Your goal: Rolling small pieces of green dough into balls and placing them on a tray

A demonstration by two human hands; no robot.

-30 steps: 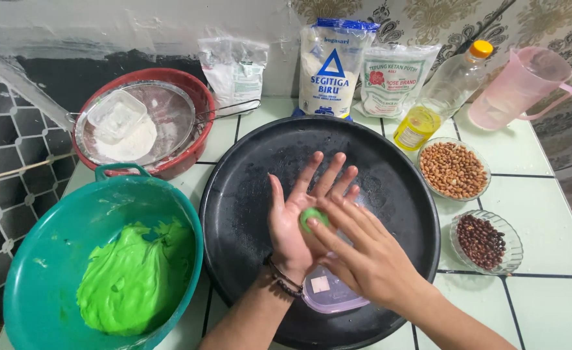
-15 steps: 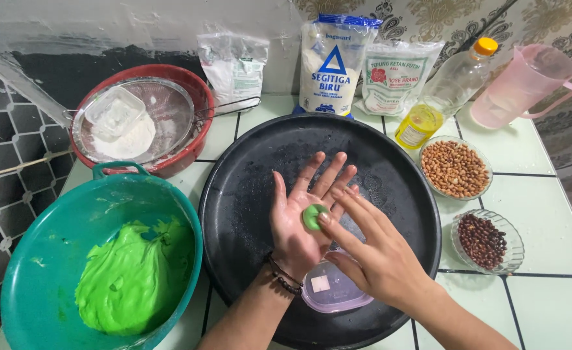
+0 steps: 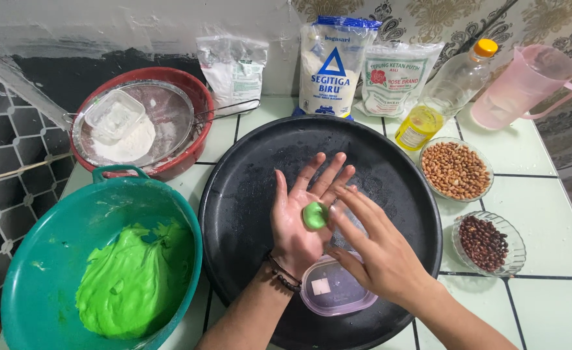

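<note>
My left hand [image 3: 299, 217] lies palm up with its fingers spread, above a big round black tray [image 3: 247, 188]. A small ball of green dough [image 3: 314, 215] rests on that palm. My right hand [image 3: 380, 249] hovers flat beside the ball, fingertips touching its right side. Under both wrists a small clear plastic container [image 3: 334, 291] sits on the tray. A teal bowl [image 3: 53, 259] at the left holds a large lump of green dough [image 3: 134, 282].
A red basin [image 3: 192, 87] with a sieve and flour stands at the back left. Flour bags [image 3: 331, 65], an oil bottle [image 3: 438, 104] and a pink jug [image 3: 526, 84] line the wall. Glass dishes of peanuts [image 3: 456, 170] and dark beans [image 3: 485, 242] sit at the right.
My right hand has slid back off the left palm toward the right, uncovering the green ball. The left hand has stayed in place.
</note>
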